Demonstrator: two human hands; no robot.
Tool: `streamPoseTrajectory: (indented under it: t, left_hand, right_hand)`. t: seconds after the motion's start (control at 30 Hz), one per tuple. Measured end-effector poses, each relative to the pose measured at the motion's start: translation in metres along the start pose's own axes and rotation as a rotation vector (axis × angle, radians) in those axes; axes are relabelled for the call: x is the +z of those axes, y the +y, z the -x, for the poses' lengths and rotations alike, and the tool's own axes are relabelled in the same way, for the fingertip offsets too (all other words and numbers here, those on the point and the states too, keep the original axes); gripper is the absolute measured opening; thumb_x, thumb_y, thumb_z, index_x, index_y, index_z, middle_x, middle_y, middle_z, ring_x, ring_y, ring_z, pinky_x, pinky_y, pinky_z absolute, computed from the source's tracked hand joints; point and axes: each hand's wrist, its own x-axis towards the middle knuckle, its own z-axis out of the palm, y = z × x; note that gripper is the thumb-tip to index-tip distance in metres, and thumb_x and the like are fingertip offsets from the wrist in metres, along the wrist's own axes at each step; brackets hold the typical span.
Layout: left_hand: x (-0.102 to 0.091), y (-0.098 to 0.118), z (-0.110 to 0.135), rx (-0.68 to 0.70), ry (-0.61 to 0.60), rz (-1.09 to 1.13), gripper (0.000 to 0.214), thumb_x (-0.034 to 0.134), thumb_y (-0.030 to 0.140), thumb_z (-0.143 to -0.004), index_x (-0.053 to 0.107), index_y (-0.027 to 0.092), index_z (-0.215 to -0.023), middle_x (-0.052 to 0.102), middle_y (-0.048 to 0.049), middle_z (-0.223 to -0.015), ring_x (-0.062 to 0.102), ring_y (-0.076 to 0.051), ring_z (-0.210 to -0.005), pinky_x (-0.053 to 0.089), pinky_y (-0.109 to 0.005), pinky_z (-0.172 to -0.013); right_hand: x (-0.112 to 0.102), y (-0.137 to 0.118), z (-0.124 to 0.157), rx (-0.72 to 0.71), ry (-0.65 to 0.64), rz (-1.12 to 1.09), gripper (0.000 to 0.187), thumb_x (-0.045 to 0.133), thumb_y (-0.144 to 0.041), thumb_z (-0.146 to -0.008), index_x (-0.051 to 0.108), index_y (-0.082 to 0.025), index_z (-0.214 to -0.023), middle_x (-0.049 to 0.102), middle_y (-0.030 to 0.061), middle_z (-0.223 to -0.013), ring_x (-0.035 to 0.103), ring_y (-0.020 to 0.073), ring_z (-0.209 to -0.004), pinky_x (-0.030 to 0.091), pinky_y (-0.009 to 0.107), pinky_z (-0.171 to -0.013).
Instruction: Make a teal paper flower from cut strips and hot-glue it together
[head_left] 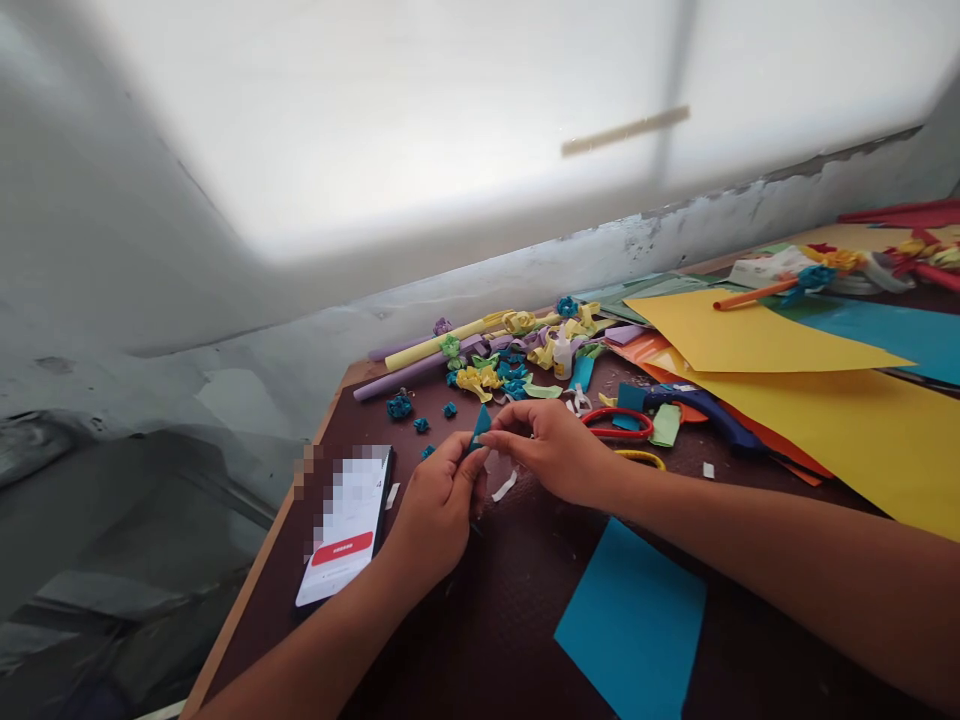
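Observation:
Between my two hands is a small blue paper piece, its pointed end sticking up. My left hand is closed around its lower part. From the other side, the fingertips of my right hand pinch its edge. Just beyond my hands lie several small blue paper flowers and a yellow paper flower. Red-handled scissors rest beside my right hand, partly hidden by it. A larger blue paper sheet lies flat below my right forearm.
A phone lies near the table's left edge. Rolled paper sticks and a small glue bottle are at the back. A dark blue glue gun and yellow paper sheets cover the right side. The wall borders the table behind.

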Motion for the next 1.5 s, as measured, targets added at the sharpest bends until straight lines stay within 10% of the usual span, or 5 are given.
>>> streamPoseTrajectory:
  t: [0.33,0.6,1.5]
  left_hand:
    - [0.003,0.006,0.004,-0.003,-0.014,-0.012,0.026,0.048,0.040,-0.105,0.063,0.020,-0.110,0.060,0.0042,-0.066,0.054,-0.014,-0.059,0.044,-0.027,-0.058]
    - [0.001,0.007,0.000,-0.044,-0.192,0.329,0.031,0.062,0.033,-0.099,0.062,0.017,-0.125,0.072,-0.0114,-0.122,0.070,-0.023,-0.105,0.055,-0.039,-0.097]
    - [0.007,0.003,0.000,-0.110,-0.077,0.467,0.037,0.070,0.042,-0.094,0.069,0.014,-0.119,0.078,-0.0134,-0.115,0.076,-0.027,-0.103,0.058,-0.042,-0.097]
  right_hand:
    - [-0.002,0.003,-0.003,-0.035,0.032,0.102,0.017,0.075,-0.032,-0.087,0.077,-0.016,-0.082,0.075,0.0015,-0.079,0.064,0.0155,-0.077,0.044,0.026,-0.069]
    - [-0.009,0.002,-0.005,-0.008,0.051,0.120,0.016,0.076,-0.032,-0.084,0.077,-0.017,-0.078,0.077,0.0013,-0.076,0.067,0.0157,-0.073,0.046,0.026,-0.066]
    - [-0.011,0.002,-0.005,0.022,0.041,0.081,0.014,0.078,-0.030,-0.080,0.076,-0.016,-0.079,0.077,0.0038,-0.077,0.069,0.0176,-0.072,0.047,0.026,-0.060]
